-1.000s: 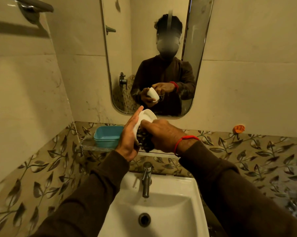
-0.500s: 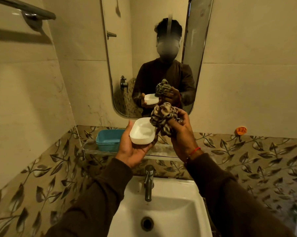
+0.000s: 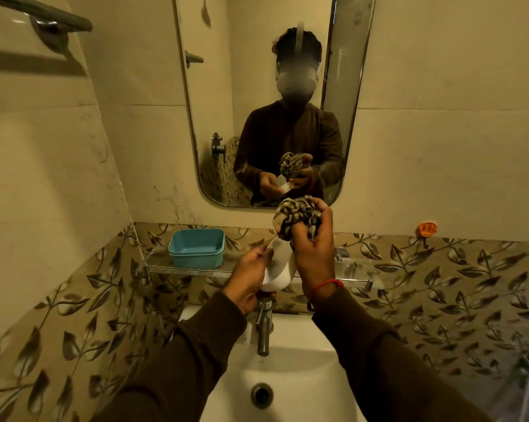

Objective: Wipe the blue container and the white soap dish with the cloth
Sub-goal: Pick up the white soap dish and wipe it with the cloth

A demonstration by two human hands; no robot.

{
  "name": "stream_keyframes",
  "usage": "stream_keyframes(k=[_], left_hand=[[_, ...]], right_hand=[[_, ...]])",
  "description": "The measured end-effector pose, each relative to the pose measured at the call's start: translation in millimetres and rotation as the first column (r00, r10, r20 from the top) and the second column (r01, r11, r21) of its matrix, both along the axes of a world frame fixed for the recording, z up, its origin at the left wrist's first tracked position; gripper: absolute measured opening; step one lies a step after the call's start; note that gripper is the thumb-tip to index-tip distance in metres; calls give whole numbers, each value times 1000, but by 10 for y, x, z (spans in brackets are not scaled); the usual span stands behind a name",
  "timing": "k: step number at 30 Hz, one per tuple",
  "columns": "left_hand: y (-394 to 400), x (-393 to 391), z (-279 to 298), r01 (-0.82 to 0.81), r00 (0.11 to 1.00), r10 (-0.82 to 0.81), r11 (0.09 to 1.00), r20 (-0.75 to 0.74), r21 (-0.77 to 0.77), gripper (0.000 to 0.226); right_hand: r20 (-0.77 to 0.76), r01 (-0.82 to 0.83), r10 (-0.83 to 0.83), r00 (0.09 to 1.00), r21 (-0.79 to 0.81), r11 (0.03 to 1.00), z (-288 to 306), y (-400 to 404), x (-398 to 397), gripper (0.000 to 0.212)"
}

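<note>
white soap dish (image 3: 280, 269) tilted on edge, bunched patterned cloth (image 3: 296, 216)

A home bathroom

A white washbasin (image 3: 290, 376) with a steel tap (image 3: 264, 327) sat at 6 o'clock, a wall mirror (image 3: 266, 86) at 12, a towel rail (image 3: 44, 16) at 10, leaf-patterned tiles (image 3: 439, 300) around.

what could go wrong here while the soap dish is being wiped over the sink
1. The white soap dish is tilted steeply in the left hand, right above the tap and sink; a slip would likely drop it there.
2. The right hand holds the bunched cloth beside the glass shelf; a wide swipe might knock the blue container.
</note>
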State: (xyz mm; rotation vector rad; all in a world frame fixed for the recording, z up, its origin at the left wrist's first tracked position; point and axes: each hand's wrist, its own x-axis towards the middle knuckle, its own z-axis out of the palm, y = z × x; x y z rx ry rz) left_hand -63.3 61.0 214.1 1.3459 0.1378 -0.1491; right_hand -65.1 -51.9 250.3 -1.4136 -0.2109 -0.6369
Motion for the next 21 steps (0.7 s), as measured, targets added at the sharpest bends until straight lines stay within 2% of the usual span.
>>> stream_keyframes(k=[4, 6, 8, 10, 14, 16, 18, 21], left_hand=[[43, 40, -61, -14, 999, 15, 1000, 40, -26, 18], [24, 20, -91, -4, 999, 6, 999, 48, -34, 25], [1, 2, -93, 5, 999, -2, 998, 53, -57, 34], [-39, -20, -65, 1, 998, 5, 996, 63, -90, 31], [-162, -6, -105, -67, 988, 86, 987, 125, -147, 27], [-240, -30, -112, -76, 986, 113, 959, 123, -274, 26], [-271, -55, -70, -55, 991, 106, 884, 84, -464, 39], [-238, -47, -17, -21, 990, 100, 805, 100, -593, 40]], right_hand=[[-46, -119, 133, 990, 236, 965, 62, 1, 3, 36], [-77, -146, 186, 979, 365, 919, 85, 28, 0, 33], [-126, -133, 224, 966, 500, 856, 97, 55, 18, 31], [-174, -89, 227, 958, 572, 815, 97, 77, 23, 29], [-218, -9, 129, 967, 479, 878, 42, 142, 10, 27], [-242, 2, 108, 964, 414, 910, 33, 189, 15, 28], [-266, -1, 104, 958, 360, 933, 36, 231, 29, 30], [-295, -19, 104, 950, 278, 960, 7, 294, 2, 21]])
